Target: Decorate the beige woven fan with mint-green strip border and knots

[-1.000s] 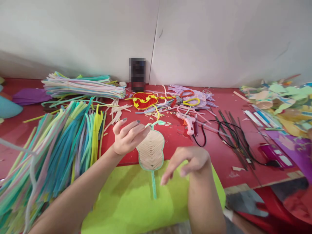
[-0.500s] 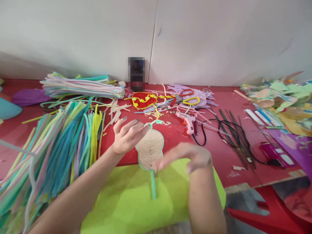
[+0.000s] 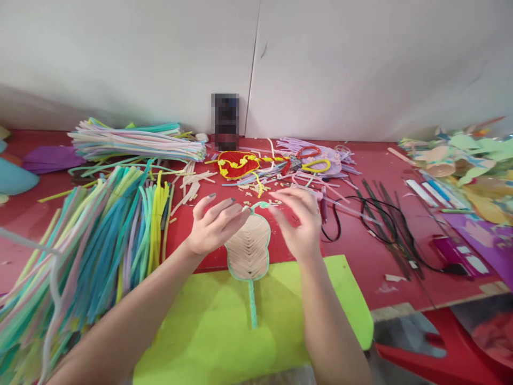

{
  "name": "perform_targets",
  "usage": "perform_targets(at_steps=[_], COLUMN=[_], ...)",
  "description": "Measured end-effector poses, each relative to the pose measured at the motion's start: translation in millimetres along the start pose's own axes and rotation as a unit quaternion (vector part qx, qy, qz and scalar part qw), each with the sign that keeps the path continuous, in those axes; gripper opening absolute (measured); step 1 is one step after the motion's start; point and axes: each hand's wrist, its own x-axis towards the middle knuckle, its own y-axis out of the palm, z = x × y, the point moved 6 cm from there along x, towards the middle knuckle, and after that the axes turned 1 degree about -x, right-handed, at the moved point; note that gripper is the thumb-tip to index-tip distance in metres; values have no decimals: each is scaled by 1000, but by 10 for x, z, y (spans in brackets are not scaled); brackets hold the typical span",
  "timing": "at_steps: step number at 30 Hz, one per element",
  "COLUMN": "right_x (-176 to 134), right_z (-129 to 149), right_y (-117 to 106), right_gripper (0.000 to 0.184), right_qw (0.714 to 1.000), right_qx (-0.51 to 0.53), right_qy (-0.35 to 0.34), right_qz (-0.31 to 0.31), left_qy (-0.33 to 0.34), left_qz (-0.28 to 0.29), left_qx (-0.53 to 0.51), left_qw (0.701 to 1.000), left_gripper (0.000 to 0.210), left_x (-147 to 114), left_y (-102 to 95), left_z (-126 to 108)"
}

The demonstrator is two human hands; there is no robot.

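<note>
A small fan-shaped piece of cream pipe cleaners, edged in mint green with a mint handle, points its handle toward me. At its upper left edge the fingers of my left hand are closed in a pinch. A mint-green pipe cleaner curls out from the top of the fan to the right. My right hand has its thumb and index finger around the free end of that pipe cleaner. The exact contact is small and hard to see.
Bundles of coloured pipe cleaners lie at left. Behind the fan are a red and yellow fan and scissors. A black cable and purple box lie at right. Lime-green sheet covers the near side.
My right hand has moved up from beside the fan's lower edge to the mint-green pipe cleaner at its top, now covering most of the glue gun. My left hand stays at the fan.
</note>
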Motion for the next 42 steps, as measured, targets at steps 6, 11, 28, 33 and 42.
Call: perform_targets(at_steps=[6,11,28,33,42], right_x=[-77,-87,21,-32,-145], right_z=[31,-15,-669,-177,-505], right_y=[277,295,-299,188,398], right_gripper=[22,12,21,19,25], right_qw=[990,989,957,998,968], right_qx=[-7,43,178,13,93], right_qy=[-61,-41,147,34,199], right_qz=[125,138,-174,46,123], left_qy=[26,75,-44,-245,-482], left_qz=[10,44,14,74,174], left_qx=[-88,-105,-124,-278,-449], left_qw=[996,991,991,926,732], left_gripper=[31,26,26,7,17], left_x=[69,113,100,142,-97], left_y=[-40,-48,15,242,526], left_z=[-35,-82,45,314,331])
